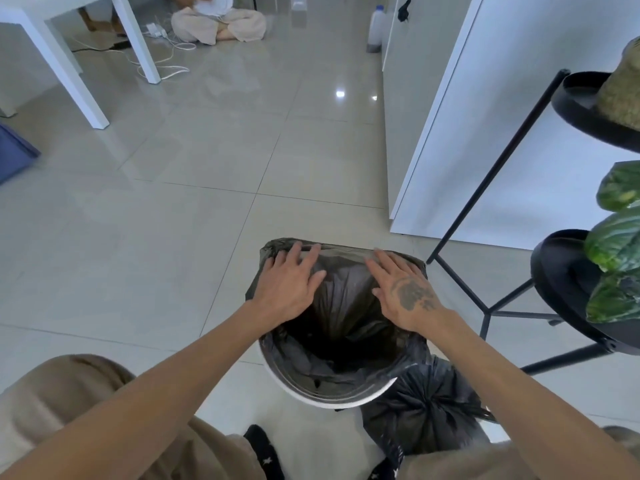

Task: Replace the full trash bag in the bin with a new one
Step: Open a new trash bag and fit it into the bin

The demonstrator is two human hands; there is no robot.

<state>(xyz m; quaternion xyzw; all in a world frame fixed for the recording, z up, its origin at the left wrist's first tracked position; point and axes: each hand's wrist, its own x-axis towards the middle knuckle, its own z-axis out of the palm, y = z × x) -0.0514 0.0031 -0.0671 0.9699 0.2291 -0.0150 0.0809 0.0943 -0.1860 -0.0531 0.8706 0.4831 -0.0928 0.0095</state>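
a: where's the bin [311, 393]?

b: on the tiled floor [173, 220], low in the middle of the view, between the person's knees. its white rim shows on the near side only; the far side is covered by the new bag [343, 306].

a: so the bag is in?

b: it hangs down inside the bin, dark and crinkled, and its mouth is folded out over the far rim. on the near side it is still slack inside the rim.

a: and the hands?

b: both lie flat on the far edge of the bag. the left hand [291, 282] is on the left part, palm down, fingers spread apart and straight, tips at the fold. the right hand [405, 289], with a tattoo on its back, is on the right part, also palm down with fingers open and a little apart. neither is closed around anything; they press on the plastic.

a: the full bag?

b: the full bag [426, 407] sits on the floor just beside the bin, to its right and nearer the person, its top gathered into a knot. it touches the bin's side.

a: anything else near?

b: a black stand [568, 296] with a plant [616, 244] to the right, a white cabinet [502, 133] behind it, a white table [86, 57] far left, and another person [218, 26] sitting on the floor at the far end.
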